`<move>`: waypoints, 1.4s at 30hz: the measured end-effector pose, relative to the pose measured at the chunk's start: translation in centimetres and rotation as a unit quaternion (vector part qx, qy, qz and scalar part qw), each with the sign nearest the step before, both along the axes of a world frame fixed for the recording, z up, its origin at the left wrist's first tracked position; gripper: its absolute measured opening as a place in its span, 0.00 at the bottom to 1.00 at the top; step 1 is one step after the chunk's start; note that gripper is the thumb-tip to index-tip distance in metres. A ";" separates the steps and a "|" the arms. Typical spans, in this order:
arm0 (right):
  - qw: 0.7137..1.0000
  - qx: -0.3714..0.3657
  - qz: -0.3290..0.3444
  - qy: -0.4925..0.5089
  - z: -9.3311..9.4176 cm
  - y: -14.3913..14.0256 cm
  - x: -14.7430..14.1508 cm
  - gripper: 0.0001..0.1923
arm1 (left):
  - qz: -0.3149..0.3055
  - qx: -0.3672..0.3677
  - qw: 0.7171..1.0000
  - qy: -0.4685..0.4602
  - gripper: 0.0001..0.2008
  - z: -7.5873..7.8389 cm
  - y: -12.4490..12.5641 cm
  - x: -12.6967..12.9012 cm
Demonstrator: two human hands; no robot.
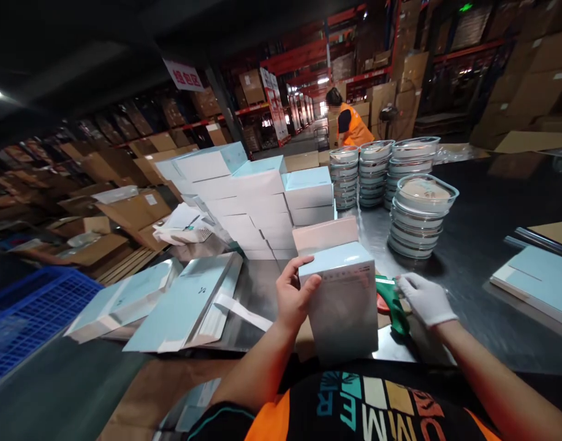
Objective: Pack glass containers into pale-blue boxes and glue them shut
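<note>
My left hand [295,294], bare, grips the upper left edge of a box [342,306] with a light blue top, thumb on its near face. The box stands upright in front of me. To its right is a green tape dispenser [393,306] with a red part, partly hidden behind the box. My right hand [425,300], in a white glove, has its fingers pinched at the dispenser's upper end. Whatever lies between those fingertips is too small to make out. A pale pink box panel [325,236] rises just behind the held box.
Stacked blue-and-white boxes [257,196] stand behind on the metal table. Round-cornered lidded containers [418,226] form several stacks at the back right. Flat blue cartons [184,303] lie left, more [538,282] right. A blue crate [41,318] is far left; a person [352,122] works beyond.
</note>
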State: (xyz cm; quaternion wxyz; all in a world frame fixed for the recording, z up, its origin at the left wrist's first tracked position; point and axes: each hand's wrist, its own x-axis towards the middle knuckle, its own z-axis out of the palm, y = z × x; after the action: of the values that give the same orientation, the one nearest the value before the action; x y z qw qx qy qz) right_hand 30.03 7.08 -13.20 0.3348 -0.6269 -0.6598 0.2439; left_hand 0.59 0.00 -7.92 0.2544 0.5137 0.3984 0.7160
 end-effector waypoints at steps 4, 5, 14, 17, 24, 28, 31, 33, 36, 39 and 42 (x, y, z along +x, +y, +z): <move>0.936 0.057 0.150 0.314 5.3 -1.3 -3.6 0.37 | -0.062 0.037 0.997 0.039 0.28 -0.4 0.1 1.1; 0.918 0.068 0.185 0.344 6.5 -1.7 -4.6 0.37 | -0.076 0.044 0.995 0.053 0.28 -0.6 0.0 1.3; 0.911 0.194 0.306 0.194 5.2 -2.6 -3.5 0.35 | -0.047 0.168 0.982 0.078 0.29 -2.7 1.2 0.5; 0.890 0.240 0.350 0.166 4.4 -3.1 -2.9 0.19 | -0.101 0.210 0.959 0.164 0.22 -2.1 1.7 -0.3; 0.870 0.254 0.390 0.160 5.8 -3.3 -3.4 0.22 | -0.123 0.247 0.940 0.200 0.13 -1.7 2.0 -0.3; 0.870 0.283 0.380 0.139 5.6 -2.9 -3.7 0.21 | -0.137 0.240 0.935 0.224 0.12 -0.7 2.1 -1.5; 0.855 0.326 0.395 0.084 5.4 -3.0 -4.4 0.26 | -0.180 0.168 0.898 0.364 0.18 2.4 1.5 -2.6; 0.838 0.324 0.436 0.046 5.8 -2.5 -4.9 0.39 | -0.196 0.094 0.856 0.469 0.26 4.9 0.9 -2.9; 0.851 0.277 0.446 -0.002 7.8 0.6 -4.3 0.51 | -0.155 0.029 0.833 0.530 0.31 7.9 -0.2 -3.3; 0.928 0.305 0.197 -0.086 10.5 6.8 -0.3 0.39 | -0.068 0.020 0.858 0.508 0.30 8.6 -0.8 -5.2; 0.933 0.265 -0.083 -0.230 12.2 13.1 5.4 0.38 | 0.105 0.018 0.938 0.329 0.36 6.4 -0.7 -8.4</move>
State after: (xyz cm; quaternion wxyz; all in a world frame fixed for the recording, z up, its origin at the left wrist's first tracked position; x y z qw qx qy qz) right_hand 35.43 20.14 -0.99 0.3468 -0.6070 -0.7051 -0.1190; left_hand -7.78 -0.68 -1.51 0.0231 0.6801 0.4990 0.5367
